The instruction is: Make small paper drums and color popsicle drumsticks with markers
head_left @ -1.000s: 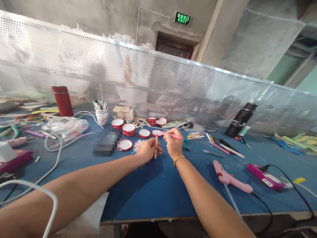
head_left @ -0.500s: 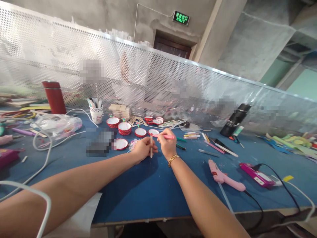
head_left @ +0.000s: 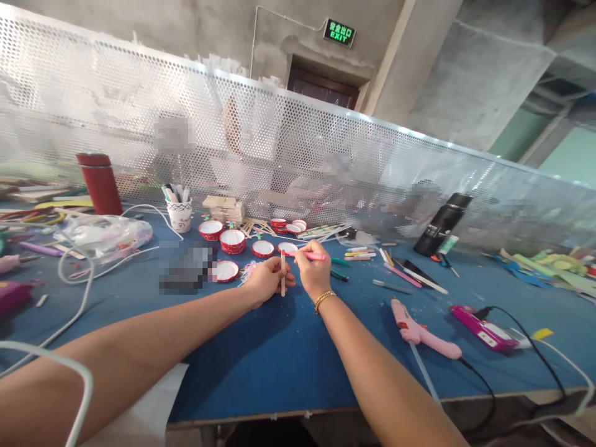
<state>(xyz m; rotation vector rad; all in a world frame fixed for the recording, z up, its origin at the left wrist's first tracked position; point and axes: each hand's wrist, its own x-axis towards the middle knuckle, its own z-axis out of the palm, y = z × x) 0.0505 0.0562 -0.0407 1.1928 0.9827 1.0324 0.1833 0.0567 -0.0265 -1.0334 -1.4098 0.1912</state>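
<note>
My left hand (head_left: 266,280) is closed around a thin wooden craft stick (head_left: 282,273), which stands upright just above the blue table (head_left: 261,360). My right hand (head_left: 313,271) pinches a pink marker (head_left: 309,255) whose tip meets the top of the stick. A gold bracelet (head_left: 324,300) circles my right wrist. Both hands are close together over the middle of the table, and several red-rimmed white lids (head_left: 231,240) lie just beyond them.
A pink glue gun (head_left: 421,333) and a magenta device (head_left: 482,328) with black cables lie at the right. A black bottle (head_left: 442,225), loose pens (head_left: 361,253), a pen cup (head_left: 179,215), a red flask (head_left: 99,184), a plastic bag (head_left: 105,233) and white cables stand around. A perforated metal screen (head_left: 298,155) backs the table.
My hands have kept their grips, with the marker tip staying at the top of the stick. The view has swung slightly right since one second ago.
</note>
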